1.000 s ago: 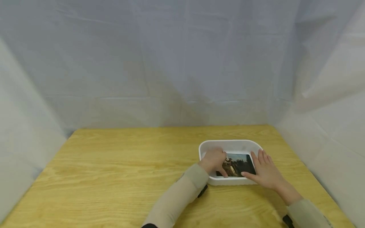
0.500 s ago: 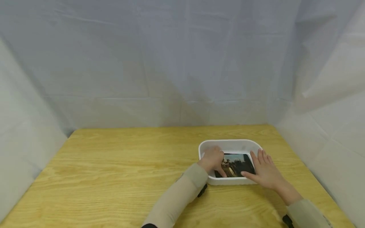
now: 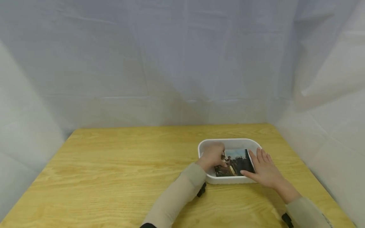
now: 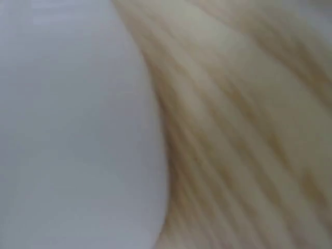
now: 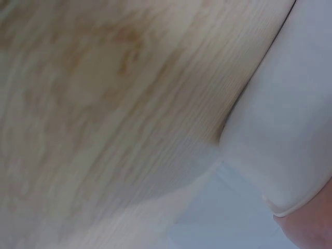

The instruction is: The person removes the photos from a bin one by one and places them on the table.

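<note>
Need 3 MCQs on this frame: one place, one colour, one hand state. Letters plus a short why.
1. Where is the photo?
A. inside the tray
B. flat on the table
C. against the backdrop

2. What colour is the tray?
A. blue
B. white
C. black

3. How is the right hand?
A. a fist
B. fingers straight along the photo's right edge
C. lifted off the table

Key: 1 A, the rim surrounds it; 2 B, rim and walls are white; 3 B, its fingers lie extended there, while the left hand grips the photo's left side.

My 2 hands reach forward side by side, left hand (image 3: 213, 156) curled with fingers pinching, right hand (image 3: 263, 169) flat with fingers straight.
</note>
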Available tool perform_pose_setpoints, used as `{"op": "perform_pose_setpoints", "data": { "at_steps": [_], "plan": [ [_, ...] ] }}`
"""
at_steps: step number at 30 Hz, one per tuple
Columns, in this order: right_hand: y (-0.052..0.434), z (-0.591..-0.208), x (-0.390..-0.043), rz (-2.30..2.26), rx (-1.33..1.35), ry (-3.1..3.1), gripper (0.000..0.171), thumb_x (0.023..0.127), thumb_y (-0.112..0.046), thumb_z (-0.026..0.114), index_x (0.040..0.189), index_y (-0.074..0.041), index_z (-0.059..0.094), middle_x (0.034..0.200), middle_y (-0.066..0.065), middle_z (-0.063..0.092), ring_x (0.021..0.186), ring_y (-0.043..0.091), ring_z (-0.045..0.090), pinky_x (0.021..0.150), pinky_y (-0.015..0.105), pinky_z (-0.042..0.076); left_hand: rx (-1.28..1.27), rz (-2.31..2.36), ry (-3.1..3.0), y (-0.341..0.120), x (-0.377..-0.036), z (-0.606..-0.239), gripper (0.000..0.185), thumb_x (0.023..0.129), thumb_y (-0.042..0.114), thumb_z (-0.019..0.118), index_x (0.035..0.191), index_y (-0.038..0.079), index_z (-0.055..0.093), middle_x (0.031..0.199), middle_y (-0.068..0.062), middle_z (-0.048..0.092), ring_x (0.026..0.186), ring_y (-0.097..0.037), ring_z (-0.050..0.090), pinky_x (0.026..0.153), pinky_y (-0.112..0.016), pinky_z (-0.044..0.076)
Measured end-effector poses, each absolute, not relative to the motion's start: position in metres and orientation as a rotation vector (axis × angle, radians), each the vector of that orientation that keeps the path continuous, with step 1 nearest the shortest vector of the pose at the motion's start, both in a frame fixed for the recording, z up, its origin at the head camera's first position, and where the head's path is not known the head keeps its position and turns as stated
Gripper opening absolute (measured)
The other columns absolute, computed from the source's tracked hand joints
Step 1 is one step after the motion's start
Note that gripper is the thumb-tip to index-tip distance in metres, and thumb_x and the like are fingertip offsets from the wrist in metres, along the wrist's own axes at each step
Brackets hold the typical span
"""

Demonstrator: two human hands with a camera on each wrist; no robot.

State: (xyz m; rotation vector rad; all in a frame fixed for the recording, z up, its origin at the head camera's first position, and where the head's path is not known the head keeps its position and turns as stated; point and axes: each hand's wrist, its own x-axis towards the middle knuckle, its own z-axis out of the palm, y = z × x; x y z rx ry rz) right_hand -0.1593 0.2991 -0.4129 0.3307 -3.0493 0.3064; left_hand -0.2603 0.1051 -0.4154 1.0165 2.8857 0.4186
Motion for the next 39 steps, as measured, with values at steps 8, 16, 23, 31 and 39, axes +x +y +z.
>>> {"op": "perform_pose_setpoints", "data": {
  "at_steps": [8, 16, 23, 31, 39],
  "plan": [
    [0.295, -0.411, -0.162, 0.294, 0.346, -3.043, 0.09, 0.081, -0.056, 0.05, 0.135, 0.009, 0.022, 0.134, 0.041, 0.005, 0.123, 0.051, 0.001, 0.096, 0.059, 0.006, 0.945, 1.083, 2.631, 0.101, -0.288, -0.431, 0.02, 0.08, 0.005, 0.064, 0.1, 0.006, 0.061, 0.094, -0.004, 0.06, 0.084, -0.014, 0.056, 0.071, -0.026, 0.045],
    [0.293, -0.411, -0.163, 0.267, 0.355, -3.043, 0.089, 0.081, -0.056, 0.05, 0.135, 0.009, 0.021, 0.134, 0.041, 0.004, 0.123, 0.051, 0.002, 0.096, 0.059, 0.006, 0.732, 1.269, 2.749, 0.078, -0.277, -0.396, 0.018, 0.081, 0.001, 0.059, 0.098, 0.005, 0.063, 0.096, -0.006, 0.062, 0.082, -0.017, 0.056, 0.07, -0.028, 0.045],
    [0.293, -0.413, -0.164, 0.241, 0.366, -3.022, 0.089, 0.08, -0.056, 0.051, 0.134, 0.009, 0.023, 0.132, 0.042, 0.008, 0.122, 0.053, 0.005, 0.096, 0.06, 0.008, 0.57, 1.728, 2.674, 0.054, -0.318, -0.416, 0.018, 0.078, -0.002, 0.058, 0.093, 0.008, 0.06, 0.089, -0.006, 0.057, 0.078, -0.018, 0.052, 0.063, -0.03, 0.045],
    [0.291, -0.412, -0.163, 0.254, 0.363, -3.025, 0.089, 0.08, -0.056, 0.05, 0.134, 0.009, 0.023, 0.132, 0.042, 0.008, 0.122, 0.053, 0.005, 0.096, 0.059, 0.008, 0.076, 2.114, 2.215, -0.007, -0.278, -0.35, 0.027, 0.076, -0.008, 0.055, 0.102, -0.004, 0.052, 0.089, -0.01, 0.052, 0.07, -0.016, 0.049, 0.048, -0.024, 0.04],
    [0.29, -0.412, -0.163, 0.282, 0.361, -3.02, 0.088, 0.081, -0.055, 0.05, 0.135, 0.008, 0.022, 0.132, 0.043, 0.007, 0.122, 0.053, 0.005, 0.096, 0.059, 0.007, -0.063, 2.015, 2.092, -0.067, -0.279, -0.365, 0.049, 0.083, -0.005, 0.049, 0.13, -0.005, 0.033, 0.116, -0.016, 0.038, 0.079, -0.017, 0.044, 0.055, -0.024, 0.036]
  ]
}}
